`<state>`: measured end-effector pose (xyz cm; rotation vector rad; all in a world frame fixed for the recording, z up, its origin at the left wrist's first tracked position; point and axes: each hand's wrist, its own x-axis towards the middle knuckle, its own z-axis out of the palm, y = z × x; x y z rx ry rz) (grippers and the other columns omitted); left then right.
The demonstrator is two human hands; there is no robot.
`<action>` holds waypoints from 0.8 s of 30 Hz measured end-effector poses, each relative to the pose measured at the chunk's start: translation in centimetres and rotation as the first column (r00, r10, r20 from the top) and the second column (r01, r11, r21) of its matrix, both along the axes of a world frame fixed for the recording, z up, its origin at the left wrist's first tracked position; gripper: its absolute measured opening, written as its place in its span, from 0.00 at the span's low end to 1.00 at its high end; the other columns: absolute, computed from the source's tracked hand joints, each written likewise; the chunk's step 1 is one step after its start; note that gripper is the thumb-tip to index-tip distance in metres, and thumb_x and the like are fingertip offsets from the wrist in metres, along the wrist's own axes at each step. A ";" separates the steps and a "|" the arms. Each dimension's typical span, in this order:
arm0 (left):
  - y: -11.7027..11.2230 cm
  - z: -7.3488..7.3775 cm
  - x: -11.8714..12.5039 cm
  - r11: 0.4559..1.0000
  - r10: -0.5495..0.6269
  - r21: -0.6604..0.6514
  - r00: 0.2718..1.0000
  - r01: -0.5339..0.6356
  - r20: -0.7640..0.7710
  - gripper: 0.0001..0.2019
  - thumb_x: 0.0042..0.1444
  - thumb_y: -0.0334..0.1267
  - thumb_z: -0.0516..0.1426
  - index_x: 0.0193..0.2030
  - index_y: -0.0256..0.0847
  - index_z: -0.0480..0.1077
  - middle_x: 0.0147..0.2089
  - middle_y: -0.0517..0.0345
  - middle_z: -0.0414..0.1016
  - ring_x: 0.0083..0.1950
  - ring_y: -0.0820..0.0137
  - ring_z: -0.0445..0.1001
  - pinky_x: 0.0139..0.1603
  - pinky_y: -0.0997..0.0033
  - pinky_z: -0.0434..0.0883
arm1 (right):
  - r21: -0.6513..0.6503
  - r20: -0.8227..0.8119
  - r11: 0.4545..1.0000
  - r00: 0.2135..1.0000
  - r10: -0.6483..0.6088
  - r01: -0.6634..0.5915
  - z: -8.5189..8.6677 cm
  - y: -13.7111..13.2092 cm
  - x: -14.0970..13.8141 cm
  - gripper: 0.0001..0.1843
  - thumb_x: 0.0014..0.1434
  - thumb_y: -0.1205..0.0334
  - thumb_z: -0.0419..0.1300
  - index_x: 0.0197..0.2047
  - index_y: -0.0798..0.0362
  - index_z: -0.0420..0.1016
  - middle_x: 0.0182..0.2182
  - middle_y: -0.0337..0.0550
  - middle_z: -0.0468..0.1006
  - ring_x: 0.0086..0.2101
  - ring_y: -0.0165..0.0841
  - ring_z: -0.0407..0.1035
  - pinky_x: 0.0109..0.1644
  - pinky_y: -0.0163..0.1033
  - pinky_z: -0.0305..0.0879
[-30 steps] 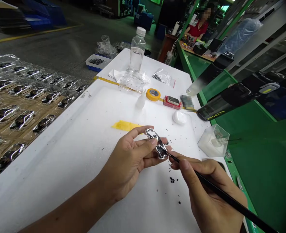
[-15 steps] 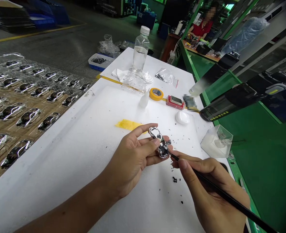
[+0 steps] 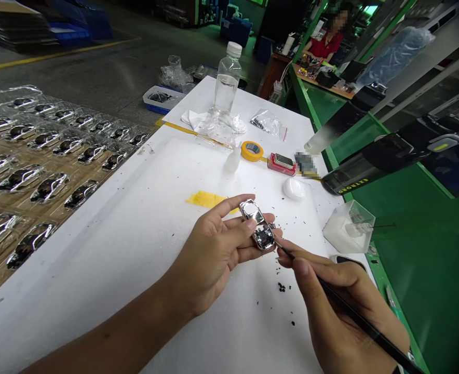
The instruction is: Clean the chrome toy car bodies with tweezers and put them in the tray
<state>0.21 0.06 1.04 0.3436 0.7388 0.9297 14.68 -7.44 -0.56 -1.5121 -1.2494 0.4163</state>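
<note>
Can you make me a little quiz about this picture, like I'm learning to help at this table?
1. True or false: the clear bottle stands upright.
2. What colour is the long tool in the right hand?
a) red
b) black
c) yellow
3. Fill in the missing word: the shiny silver piece is in the ___ hand.

Key:
1. True.
2. b) black.
3. left, so the left hand.
</note>
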 end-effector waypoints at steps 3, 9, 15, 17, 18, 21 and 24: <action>0.0 -0.1 0.0 1.000 -0.005 0.024 1.000 0.005 -0.001 0.21 0.64 0.26 0.59 0.63 0.38 0.66 0.51 0.39 0.83 0.50 0.58 0.83 0.52 0.60 0.80 | -0.052 0.050 0.998 0.999 -0.023 0.025 0.4 -0.1 -0.1 0.05 0.62 0.57 0.68 0.34 0.43 0.77 0.41 0.35 0.86 0.42 0.38 0.82 0.50 0.41 0.78; 0.2 -0.2 0.1 0.999 -0.021 0.041 0.999 0.022 -0.026 0.20 0.65 0.27 0.58 0.63 0.38 0.66 0.52 0.40 0.82 0.54 0.55 0.82 0.55 0.58 0.79 | -0.105 0.066 0.994 0.997 -0.033 0.040 0.6 -0.2 -0.1 0.06 0.62 0.55 0.67 0.35 0.44 0.77 0.42 0.36 0.86 0.42 0.36 0.82 0.46 0.35 0.80; 0.1 -0.1 0.1 0.999 -0.025 0.048 1.000 0.026 -0.016 0.20 0.65 0.27 0.58 0.63 0.38 0.65 0.52 0.40 0.82 0.52 0.57 0.83 0.52 0.62 0.80 | 0.057 0.010 0.996 0.998 0.064 -0.065 0.0 0.1 0.1 0.06 0.61 0.66 0.67 0.35 0.49 0.74 0.43 0.38 0.86 0.43 0.33 0.82 0.49 0.32 0.80; 0.0 -0.1 0.1 0.999 -0.020 0.046 1.000 0.021 -0.014 0.20 0.65 0.27 0.58 0.63 0.38 0.65 0.52 0.40 0.82 0.52 0.57 0.83 0.51 0.64 0.80 | 0.076 0.018 0.993 0.996 0.087 -0.088 -0.1 0.2 0.1 0.06 0.61 0.68 0.67 0.36 0.50 0.74 0.45 0.39 0.85 0.44 0.33 0.82 0.50 0.31 0.79; 0.0 -0.1 0.1 0.999 -0.017 0.047 1.000 0.017 -0.014 0.20 0.65 0.27 0.58 0.63 0.38 0.65 0.52 0.40 0.82 0.53 0.57 0.82 0.52 0.64 0.80 | 0.084 0.024 0.992 0.996 0.088 -0.090 -0.1 0.3 0.0 0.06 0.61 0.69 0.67 0.36 0.51 0.74 0.45 0.39 0.85 0.44 0.32 0.82 0.50 0.30 0.79; -0.1 -0.1 0.1 0.999 -0.018 0.046 1.000 0.019 -0.016 0.20 0.65 0.26 0.58 0.62 0.38 0.66 0.52 0.40 0.82 0.52 0.57 0.82 0.54 0.62 0.79 | 0.084 0.025 0.995 0.999 0.044 -0.046 -0.1 0.4 -0.4 0.06 0.61 0.68 0.68 0.36 0.51 0.75 0.44 0.38 0.86 0.42 0.30 0.82 0.48 0.26 0.78; -0.1 -0.1 0.1 0.999 -0.019 0.039 1.000 0.020 -0.018 0.19 0.65 0.26 0.58 0.61 0.38 0.66 0.51 0.40 0.82 0.52 0.57 0.83 0.54 0.61 0.79 | 0.085 0.053 0.994 0.997 0.060 -0.064 -0.2 0.4 -0.9 0.05 0.60 0.68 0.68 0.38 0.51 0.76 0.44 0.38 0.86 0.42 0.30 0.82 0.48 0.25 0.78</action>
